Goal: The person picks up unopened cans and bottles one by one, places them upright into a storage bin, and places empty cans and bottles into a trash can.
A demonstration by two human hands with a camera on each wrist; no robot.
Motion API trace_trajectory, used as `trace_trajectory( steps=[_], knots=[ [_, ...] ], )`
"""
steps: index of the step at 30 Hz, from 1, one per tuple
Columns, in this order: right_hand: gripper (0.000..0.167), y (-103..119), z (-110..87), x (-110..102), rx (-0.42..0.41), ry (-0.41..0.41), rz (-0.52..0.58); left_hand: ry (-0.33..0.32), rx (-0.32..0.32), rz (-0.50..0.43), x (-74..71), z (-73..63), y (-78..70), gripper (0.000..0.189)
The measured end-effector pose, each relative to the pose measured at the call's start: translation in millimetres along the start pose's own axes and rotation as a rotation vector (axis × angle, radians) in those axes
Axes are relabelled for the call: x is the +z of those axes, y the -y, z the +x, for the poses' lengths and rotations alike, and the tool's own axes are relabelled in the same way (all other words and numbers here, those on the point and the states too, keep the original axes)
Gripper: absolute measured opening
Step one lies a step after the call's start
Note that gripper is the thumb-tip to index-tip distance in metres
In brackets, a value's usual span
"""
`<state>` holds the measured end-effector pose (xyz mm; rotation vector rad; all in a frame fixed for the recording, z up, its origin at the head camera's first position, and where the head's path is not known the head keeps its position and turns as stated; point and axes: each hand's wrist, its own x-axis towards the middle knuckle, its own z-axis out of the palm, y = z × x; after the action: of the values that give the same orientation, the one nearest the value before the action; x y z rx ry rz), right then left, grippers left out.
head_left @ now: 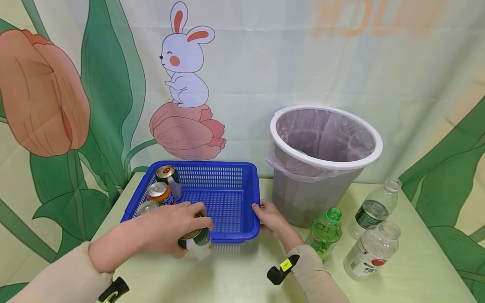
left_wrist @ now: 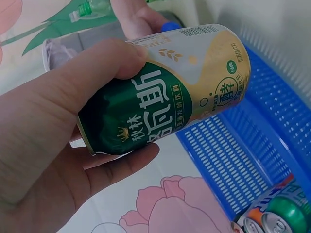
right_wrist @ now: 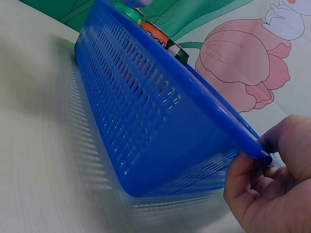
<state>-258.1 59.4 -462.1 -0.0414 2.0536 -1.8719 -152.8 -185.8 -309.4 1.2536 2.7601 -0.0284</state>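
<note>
My left hand (head_left: 172, 227) grips a green and gold drink can (left_wrist: 170, 92) by its upper end, just over the front rim of a blue plastic basket (head_left: 244, 219). In the left wrist view the thumb lies on one side of the can and the fingers on the other. My right hand (head_left: 270, 216) pinches the basket's right rim, thumb on top and fingers curled below, as the right wrist view shows. Along the basket's left side stand a dark green can (head_left: 170, 181), an orange can (head_left: 159, 192) and another can (head_left: 147, 207), partly hidden by my left arm.
A grey bin (head_left: 295, 193) with a white rim and a liner stands behind and right of the basket. Right of my right arm are a green bottle (head_left: 326, 233), a clear bottle with a dark label (head_left: 373, 212) and a wide-mouthed clear bottle (head_left: 371, 252). A printed cloth hangs behind.
</note>
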Motion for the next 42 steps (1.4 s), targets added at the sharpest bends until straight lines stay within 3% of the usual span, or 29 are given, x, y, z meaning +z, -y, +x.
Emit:
trace_trajectory(
  steps=[8,19,29,42],
  knots=[
    [0.028,-13.2,13.8,-2.3,0.004,-0.005,0.006,-0.054,0.011,0.003,-5.6,0.9,12.4,0.052],
    [0.029,-12.7,14.1,-3.0,0.015,-0.005,0.001,-0.018,-0.071,-0.026,-13.1,8.2,34.7,0.053],
    [0.030,-14.1,14.1,-2.6,0.013,-0.011,0.004,-0.022,-0.114,-0.049,-7.6,19.6,56.4,0.052],
    [0.025,-14.0,14.0,-2.5,0.006,-0.009,0.011,0.020,-0.214,-0.086,4.6,35.8,79.5,0.052]
  ],
)
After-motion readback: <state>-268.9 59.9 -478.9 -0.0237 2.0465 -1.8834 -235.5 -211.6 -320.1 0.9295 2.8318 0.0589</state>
